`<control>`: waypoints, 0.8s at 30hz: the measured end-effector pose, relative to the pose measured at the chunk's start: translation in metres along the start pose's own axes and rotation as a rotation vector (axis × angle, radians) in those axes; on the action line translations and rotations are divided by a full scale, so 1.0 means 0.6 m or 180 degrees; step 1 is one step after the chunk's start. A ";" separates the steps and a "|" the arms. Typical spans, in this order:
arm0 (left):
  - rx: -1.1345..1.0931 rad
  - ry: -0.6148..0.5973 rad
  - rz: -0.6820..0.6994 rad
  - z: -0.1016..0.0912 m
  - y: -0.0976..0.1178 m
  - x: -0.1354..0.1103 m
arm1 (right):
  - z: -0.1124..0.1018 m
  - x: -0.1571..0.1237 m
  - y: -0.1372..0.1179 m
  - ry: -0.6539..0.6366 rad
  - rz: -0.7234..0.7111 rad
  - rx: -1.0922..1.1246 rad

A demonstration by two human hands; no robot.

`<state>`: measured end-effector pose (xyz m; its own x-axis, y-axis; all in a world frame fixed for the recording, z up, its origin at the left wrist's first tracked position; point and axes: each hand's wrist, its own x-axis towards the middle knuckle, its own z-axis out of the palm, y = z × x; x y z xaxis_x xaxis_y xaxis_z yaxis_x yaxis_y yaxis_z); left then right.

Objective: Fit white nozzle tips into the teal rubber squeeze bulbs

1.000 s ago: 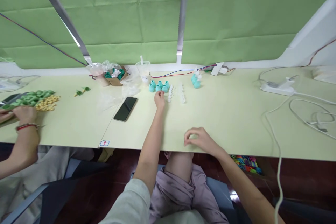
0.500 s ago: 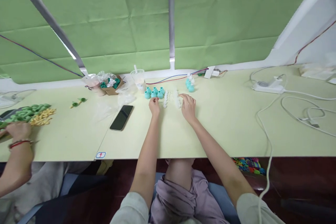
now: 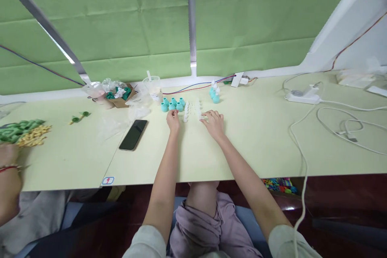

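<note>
My left hand (image 3: 173, 119) reaches far across the pale table (image 3: 250, 145), its fingertips at the near edge of a cluster of small teal bottles (image 3: 171, 104). Whether it grips one I cannot tell. My right hand (image 3: 214, 123) lies beside it, fingers bent over the near end of two rows of small white caps (image 3: 191, 109). Another pair of teal bottles with white tops (image 3: 214, 93) stands further back.
A black phone (image 3: 133, 134) lies left of my hands. A plastic cup (image 3: 152, 86), bags and a small cardboard box (image 3: 119, 96) sit behind. A white power strip (image 3: 301, 95) and cables (image 3: 347, 127) lie at right. Another person's hand (image 3: 7, 157) works at far left by green and yellow parts (image 3: 23, 132).
My right hand moved from the table's near edge up to the white caps. My left hand stayed by the teal bottles. The view drifted right and up.
</note>
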<state>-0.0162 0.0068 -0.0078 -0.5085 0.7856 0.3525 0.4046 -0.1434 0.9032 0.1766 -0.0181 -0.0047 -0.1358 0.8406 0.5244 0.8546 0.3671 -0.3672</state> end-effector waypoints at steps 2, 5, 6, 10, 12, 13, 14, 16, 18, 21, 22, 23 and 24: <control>0.0138 -0.0026 -0.0003 -0.001 0.011 -0.006 | -0.001 -0.002 -0.001 0.0033 -0.0039 0.0010; 0.0795 -0.0068 0.0160 -0.031 0.035 -0.013 | -0.003 -0.005 -0.003 0.0185 -0.0065 0.0092; 0.1230 -0.0068 0.0270 -0.053 0.043 -0.013 | -0.003 -0.006 -0.004 0.0253 -0.0051 0.0128; 0.3007 0.0067 0.0260 -0.182 0.046 -0.011 | -0.003 -0.008 -0.010 0.0437 -0.0027 0.0271; 0.3476 0.0076 -0.0124 -0.248 0.027 -0.013 | -0.003 -0.008 -0.013 0.0476 -0.0066 0.0350; 0.3592 0.0061 -0.0351 -0.274 0.014 -0.014 | -0.003 -0.009 -0.015 0.0498 -0.0086 0.0397; 0.3616 0.0028 -0.0554 -0.294 0.000 -0.016 | -0.004 -0.009 -0.017 0.0520 -0.0099 0.0451; 0.3516 -0.0001 -0.0725 -0.316 -0.024 -0.018 | -0.006 -0.010 -0.020 0.0559 -0.0103 0.0600; 0.3361 0.0014 -0.0651 -0.319 -0.040 -0.018 | -0.007 -0.011 -0.023 0.0574 -0.0082 0.0846; 0.3239 0.0073 -0.0544 -0.310 -0.047 -0.013 | -0.010 -0.010 -0.024 0.0566 -0.0061 0.1363; 0.3221 0.0089 -0.0554 -0.307 -0.046 -0.010 | -0.011 -0.009 -0.024 0.0564 -0.0059 0.1510; 0.3206 0.0103 -0.0568 -0.304 -0.045 -0.007 | -0.011 -0.008 -0.024 0.0559 -0.0057 0.1618; 0.3187 0.0108 -0.0580 -0.302 -0.044 -0.003 | -0.012 -0.008 -0.024 0.0547 -0.0053 0.1683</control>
<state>-0.1635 -0.1002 0.0122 -0.6410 0.7254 0.2509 0.7611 0.5586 0.3296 0.1685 -0.0303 0.0034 -0.0256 0.7721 0.6350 0.4791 0.5670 -0.6701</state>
